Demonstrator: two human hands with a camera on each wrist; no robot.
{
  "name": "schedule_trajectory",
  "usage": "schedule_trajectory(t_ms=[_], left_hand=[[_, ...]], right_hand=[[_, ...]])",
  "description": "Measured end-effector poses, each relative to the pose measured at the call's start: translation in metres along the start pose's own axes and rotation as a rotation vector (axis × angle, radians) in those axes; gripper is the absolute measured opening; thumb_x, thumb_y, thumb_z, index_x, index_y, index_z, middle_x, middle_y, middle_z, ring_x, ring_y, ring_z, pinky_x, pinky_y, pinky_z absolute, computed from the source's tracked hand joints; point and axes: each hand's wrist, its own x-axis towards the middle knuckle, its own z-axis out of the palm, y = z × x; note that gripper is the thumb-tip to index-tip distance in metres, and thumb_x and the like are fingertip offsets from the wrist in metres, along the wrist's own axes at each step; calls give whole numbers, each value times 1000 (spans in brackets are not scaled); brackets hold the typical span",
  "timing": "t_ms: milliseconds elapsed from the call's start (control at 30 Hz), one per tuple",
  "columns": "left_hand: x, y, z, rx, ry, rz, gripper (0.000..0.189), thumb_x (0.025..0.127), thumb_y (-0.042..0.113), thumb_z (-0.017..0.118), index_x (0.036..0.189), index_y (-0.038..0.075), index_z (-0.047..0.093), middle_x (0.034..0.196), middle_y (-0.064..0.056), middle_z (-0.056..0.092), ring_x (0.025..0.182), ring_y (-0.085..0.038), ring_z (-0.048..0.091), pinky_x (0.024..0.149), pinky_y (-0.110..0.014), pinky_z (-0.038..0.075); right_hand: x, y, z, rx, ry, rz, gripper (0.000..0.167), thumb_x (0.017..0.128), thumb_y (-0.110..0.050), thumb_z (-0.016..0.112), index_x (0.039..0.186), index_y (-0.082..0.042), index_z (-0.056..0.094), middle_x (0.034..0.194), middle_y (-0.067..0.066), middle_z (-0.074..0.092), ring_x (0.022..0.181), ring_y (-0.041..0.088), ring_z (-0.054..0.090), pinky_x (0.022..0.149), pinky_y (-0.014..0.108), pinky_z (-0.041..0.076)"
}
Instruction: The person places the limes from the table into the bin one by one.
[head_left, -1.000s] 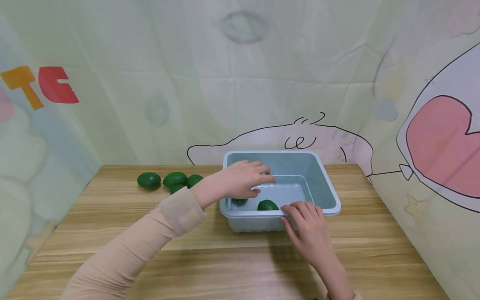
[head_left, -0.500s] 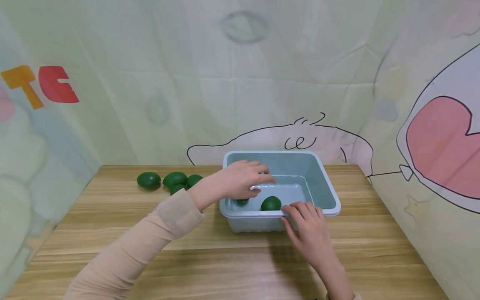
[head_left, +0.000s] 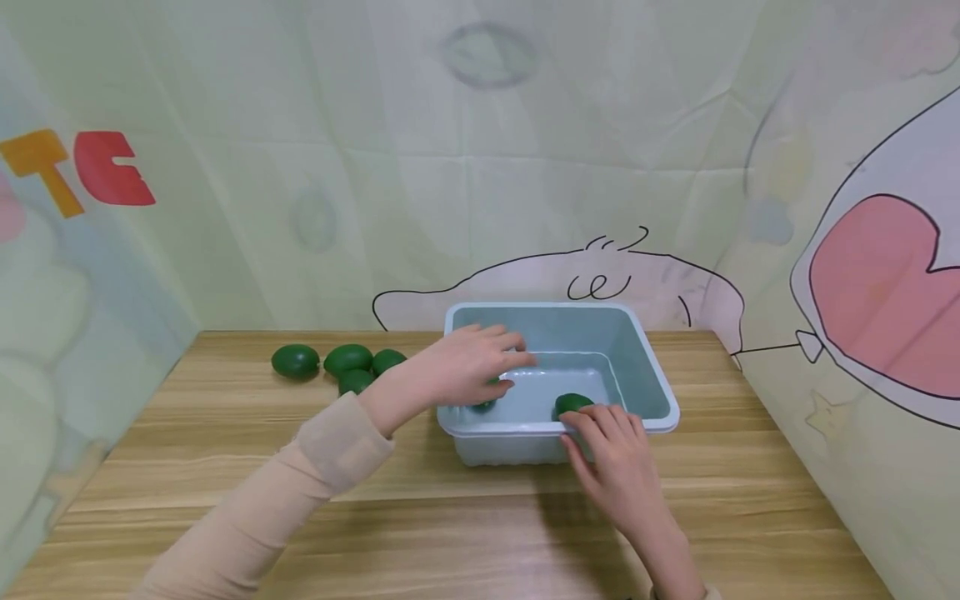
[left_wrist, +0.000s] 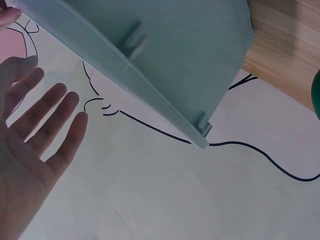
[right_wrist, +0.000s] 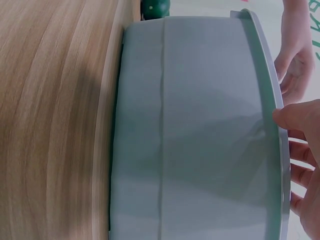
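Observation:
A light blue-green plastic bin stands on the wooden table. Inside it, one dark green oval fruit, like an avocado, lies at the front wall beside my right fingers. Another such fruit is at the bin's left, partly hidden under my left hand. That hand is over the bin's left side, fingers spread and holding nothing; the left wrist view shows the same open palm. My right hand grips the front rim, thumb outside and fingers over the edge.
Several more green fruits lie grouped on the table left of the bin, one slightly apart. My left forearm crosses in front of them. A printed cloth backdrop hangs behind the table.
The green fruit at the bin's front has rolled right, up to my right fingers. My left hand has drawn slightly left. The right hand stays on the rim.

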Motion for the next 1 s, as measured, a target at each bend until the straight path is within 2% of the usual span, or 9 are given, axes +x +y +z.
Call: schedule_trajectory(t_ms=[400, 633, 833, 1000], left_hand=[[-14, 3, 2, 40, 112, 8, 30, 90, 22, 65, 120, 21, 63, 111, 2, 64, 95, -16, 62, 68, -27, 50], [-20, 3, 3, 21, 108, -12, 32, 90, 22, 64, 122, 20, 62, 114, 0, 64, 98, -18, 61, 70, -29, 51], [-25, 3, 6, 10, 146, -4, 30, 90, 20, 63, 120, 18, 64, 112, 0, 64, 96, -18, 60, 68, -29, 51], [-30, 3, 9, -11, 156, -20, 31, 90, 21, 64, 121, 18, 64, 114, -1, 64, 100, -18, 60, 73, -32, 53]], right_hand=[[1, 2, 1, 2, 28, -18, 18, 91, -24, 63, 105, -13, 68, 97, 1, 63, 91, 22, 55, 78, 37, 39], [0, 1, 0, -2, 16, -13, 19, 91, -25, 63, 105, -13, 68, 97, 1, 63, 92, 22, 54, 79, 38, 40], [0, 1, 0, 3, -1, -4, 20, 90, -24, 64, 107, -13, 67, 99, 1, 63, 94, 22, 54, 80, 38, 40], [0, 1, 1, 6, 12, -12, 19, 91, -23, 64, 106, -13, 68, 98, 2, 63, 93, 22, 55, 80, 39, 40]])
